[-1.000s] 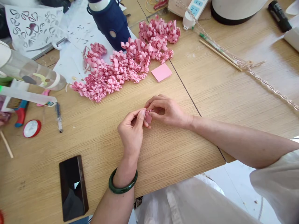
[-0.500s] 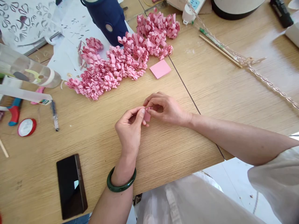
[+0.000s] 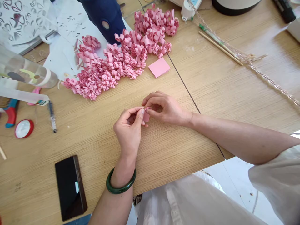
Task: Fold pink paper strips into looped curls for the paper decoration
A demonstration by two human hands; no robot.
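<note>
Between my two hands is a small piece of pink paper (image 3: 146,117), its upper edge looped or curled at the fingertips. My left hand (image 3: 129,125) pinches it between thumb and fingers from the left; a dark green bangle (image 3: 120,190) circles that wrist. From the right, my right hand (image 3: 161,107) pinches the paper's curled top edge, with the fingertips of both hands almost touching. Beyond them lies a flat pink paper stack (image 3: 159,67). A long heap of curled pink paper flowers (image 3: 112,67) stretches across behind the hands.
A black phone (image 3: 70,187) lies at front left. Further left are a red-rimmed tape roll (image 3: 24,128), a pen (image 3: 52,117) and a clear plastic bottle (image 3: 25,68). A dark blue cup (image 3: 103,18) stands behind the flowers. A thin stick (image 3: 220,48) and twisted cord (image 3: 272,79) lie at right.
Both hands keep their pinch on the pink paper, with only slight finger movement at its curled edge. The whole view has shifted slightly.
</note>
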